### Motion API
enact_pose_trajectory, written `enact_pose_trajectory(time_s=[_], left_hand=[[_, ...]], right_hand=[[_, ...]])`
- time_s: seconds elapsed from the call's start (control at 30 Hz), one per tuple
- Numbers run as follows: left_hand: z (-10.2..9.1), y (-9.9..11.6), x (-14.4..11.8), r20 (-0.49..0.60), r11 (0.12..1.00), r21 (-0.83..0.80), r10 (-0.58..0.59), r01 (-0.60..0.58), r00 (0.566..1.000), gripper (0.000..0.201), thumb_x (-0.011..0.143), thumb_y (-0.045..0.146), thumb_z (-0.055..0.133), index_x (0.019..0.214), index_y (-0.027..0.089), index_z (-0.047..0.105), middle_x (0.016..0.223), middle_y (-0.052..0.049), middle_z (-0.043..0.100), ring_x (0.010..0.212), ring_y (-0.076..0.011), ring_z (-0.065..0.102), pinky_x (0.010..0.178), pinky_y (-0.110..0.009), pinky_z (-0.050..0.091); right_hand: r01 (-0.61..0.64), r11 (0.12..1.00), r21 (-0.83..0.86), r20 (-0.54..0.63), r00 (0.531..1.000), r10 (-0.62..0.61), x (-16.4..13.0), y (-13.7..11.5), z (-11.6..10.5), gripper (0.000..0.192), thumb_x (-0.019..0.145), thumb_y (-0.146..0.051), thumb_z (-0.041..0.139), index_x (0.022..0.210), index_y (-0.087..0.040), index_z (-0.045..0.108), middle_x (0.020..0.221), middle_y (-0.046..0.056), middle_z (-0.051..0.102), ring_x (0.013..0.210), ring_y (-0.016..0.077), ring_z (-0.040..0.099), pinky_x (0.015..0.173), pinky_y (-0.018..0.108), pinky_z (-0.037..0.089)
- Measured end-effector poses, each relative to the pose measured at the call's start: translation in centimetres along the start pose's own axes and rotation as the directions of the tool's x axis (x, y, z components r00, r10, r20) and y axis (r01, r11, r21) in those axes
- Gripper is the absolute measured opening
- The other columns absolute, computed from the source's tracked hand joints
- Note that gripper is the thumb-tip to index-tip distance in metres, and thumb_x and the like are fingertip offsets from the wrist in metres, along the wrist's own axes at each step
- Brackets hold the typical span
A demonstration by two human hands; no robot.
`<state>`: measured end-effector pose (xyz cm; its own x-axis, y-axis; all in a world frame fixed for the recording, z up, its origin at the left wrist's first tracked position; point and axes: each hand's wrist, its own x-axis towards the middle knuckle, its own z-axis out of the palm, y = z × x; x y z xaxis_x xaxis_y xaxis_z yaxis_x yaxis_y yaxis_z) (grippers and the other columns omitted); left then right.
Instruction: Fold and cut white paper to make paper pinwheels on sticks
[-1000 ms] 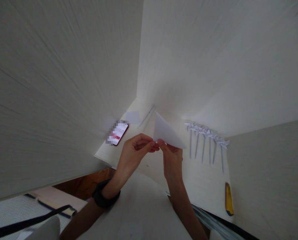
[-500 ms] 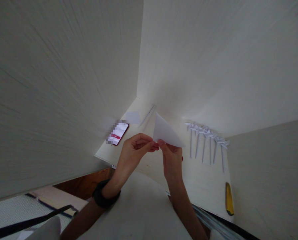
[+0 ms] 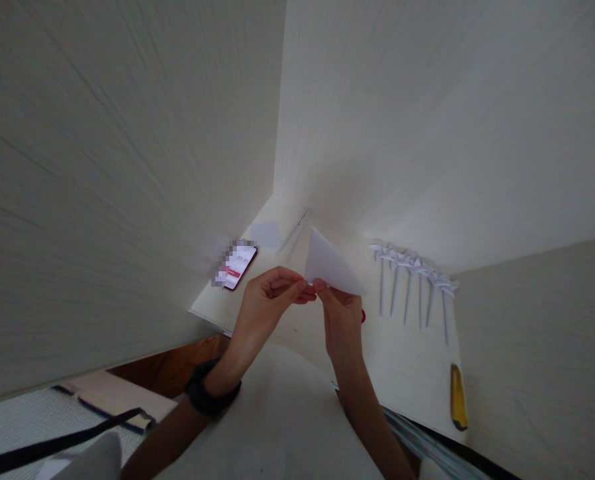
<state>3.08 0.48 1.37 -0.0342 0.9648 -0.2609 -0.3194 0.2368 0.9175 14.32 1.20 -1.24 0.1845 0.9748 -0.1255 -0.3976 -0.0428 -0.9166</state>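
Observation:
A white triangular sheet of paper [image 3: 331, 262] is held up over the white table [image 3: 297, 327], its point upward. My left hand [image 3: 274, 293] pinches its lower left corner between thumb and fingers. My right hand [image 3: 342, 313] is closed on the lower edge beside it, thumb on the near side. The two hands almost touch at that corner. Part of a small red object [image 3: 363, 316] shows from behind my right hand; the rest of it is hidden.
Several paper pinwheels on sticks [image 3: 412, 267] lie in a row at the right. A yellow-handled tool [image 3: 458, 398] rests near the right wall. At the left are a lit phone [image 3: 240, 267] and a flat paper piece [image 3: 266, 234]. A thin white stick [image 3: 293, 231] lies by the back corner.
My right hand and the paper's right corner have shifted very slightly left. Otherwise the grip and the things on the table look the same.

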Motion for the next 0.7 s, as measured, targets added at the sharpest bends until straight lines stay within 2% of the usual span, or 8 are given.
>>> enact_pose_trajectory(time_s=[0.37,0.57,0.7], left_hand=[[0.03,-0.54,0.33,-0.023,0.999,-0.018,0.045,-0.045,0.999,0.015,0.072,0.027,0.076,0.072,0.015,0.066,0.065,0.000,0.073,0.057,-0.0134,0.068,0.061,-0.024,0.057],[0.04,-0.79,0.34,-0.042,0.997,-0.041,0.063,-0.065,0.997,0.015,0.072,0.026,0.076,0.070,0.015,0.066,0.063,0.000,0.073,0.055,-0.0118,0.068,0.058,-0.021,0.056],[-0.08,-0.79,0.31,-0.060,0.996,-0.039,0.074,-0.077,0.995,0.012,0.073,0.024,0.075,0.072,0.015,0.066,0.065,0.000,0.075,0.056,-0.0109,0.068,0.058,-0.019,0.055]], right_hand=[[-0.041,0.998,0.042,-0.043,0.998,0.043,-0.05,0.31,0.28,0.024,0.061,-0.029,0.081,0.082,-0.019,0.075,0.082,0.004,0.076,0.077,0.0181,0.066,0.075,0.033,0.054],[-0.084,0.990,0.115,0.040,0.996,0.080,0.06,0.59,0.29,0.024,0.064,-0.026,0.080,0.086,-0.020,0.074,0.083,0.002,0.075,0.080,0.0173,0.065,0.080,0.033,0.051],[-0.092,0.989,0.119,0.002,0.996,0.093,0.37,0.80,0.10,0.020,0.063,-0.028,0.080,0.079,-0.019,0.072,0.077,0.001,0.072,0.075,0.0174,0.063,0.081,0.035,0.049]])
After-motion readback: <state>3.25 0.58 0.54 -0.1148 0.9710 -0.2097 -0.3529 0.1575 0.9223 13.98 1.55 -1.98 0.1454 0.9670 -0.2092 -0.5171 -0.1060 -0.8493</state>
